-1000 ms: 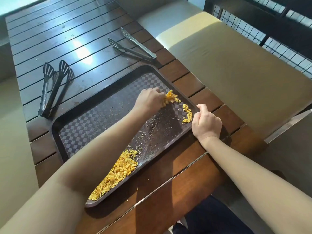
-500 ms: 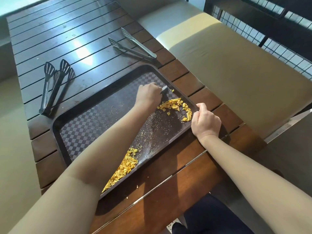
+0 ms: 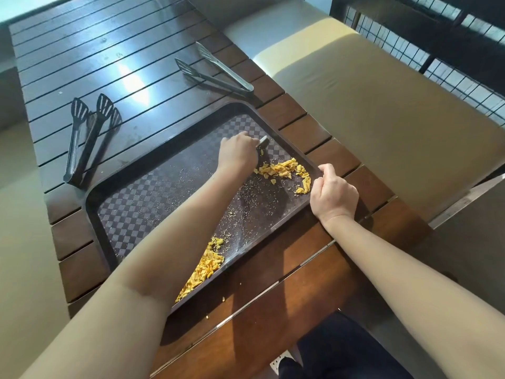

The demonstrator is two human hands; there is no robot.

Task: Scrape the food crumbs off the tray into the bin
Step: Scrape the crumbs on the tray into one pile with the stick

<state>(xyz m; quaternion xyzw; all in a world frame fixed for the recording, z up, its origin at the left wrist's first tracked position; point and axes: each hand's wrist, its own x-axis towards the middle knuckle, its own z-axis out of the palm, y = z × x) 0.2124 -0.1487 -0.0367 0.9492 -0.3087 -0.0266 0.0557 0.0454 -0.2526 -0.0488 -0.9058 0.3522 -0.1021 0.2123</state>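
Now: checkered tray (image 3: 153,195); flaky yellow crumbs (image 3: 284,170); slatted wooden table (image 3: 109,64)

head view — downward, close over table (image 3: 114,50)

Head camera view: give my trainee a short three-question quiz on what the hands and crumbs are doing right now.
1. True or false: the right hand grips the tray by its rim at the corner.
2. How many separate piles of yellow crumbs lie on the tray?
A. one
B. two
C. four
3. Fill in: the left hand holds a small ____ against the tray floor.

Key:
1. True.
2. B: the far pile lies between the hands, and the near pile lies along the near rim, partly hidden by the left forearm.
3. Scraper; only its tip shows.
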